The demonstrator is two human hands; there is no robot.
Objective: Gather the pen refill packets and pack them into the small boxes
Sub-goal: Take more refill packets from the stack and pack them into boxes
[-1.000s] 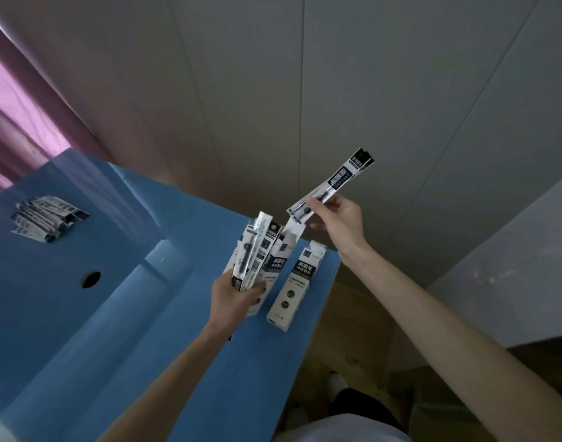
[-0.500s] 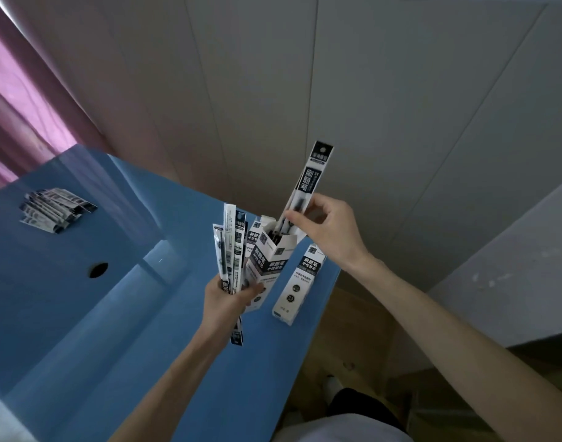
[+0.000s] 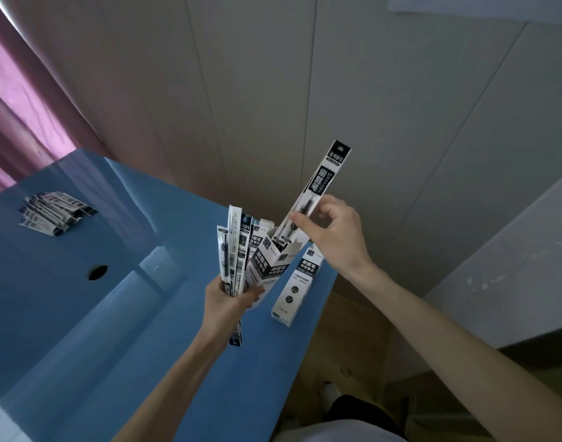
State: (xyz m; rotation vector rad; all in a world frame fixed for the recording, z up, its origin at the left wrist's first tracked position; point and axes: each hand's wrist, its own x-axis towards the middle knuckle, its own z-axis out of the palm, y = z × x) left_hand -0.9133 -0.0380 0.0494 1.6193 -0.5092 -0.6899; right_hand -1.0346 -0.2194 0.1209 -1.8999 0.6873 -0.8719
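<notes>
Single refill packet (image 3: 317,199) pinched mid-length between thumb and fingertips of right hand (image 3: 332,232), tilted, lower end inside the open top of small box (image 3: 268,261), upper end up and right of that hand. More packet ends visible inside the box mouth, count unclear. Top flaps standing open.

Open box gripped at its lower end by left hand (image 3: 228,303), fingers curled round it, together with a fan of loose packets (image 3: 233,260) held upright just left of the box, touching it. One packet end poking out below the left hand, over the blue surface (image 3: 113,330).

Second small box (image 3: 297,287) lying flat on the surface, just right of the left hand and below the right wrist, close to the surface's right edge, apart from both hands. Closed or open: cannot tell.

Pile of loose packets (image 3: 54,212) lying on the surface well left of and beyond the left hand, overlapping one another. Round dark hole (image 3: 97,272) in the surface between that pile and the left hand.

Pale panelled wall (image 3: 273,90) beyond both hands, pink curtain (image 3: 18,122) far left. Wooden floor (image 3: 346,330) below the right forearm.
</notes>
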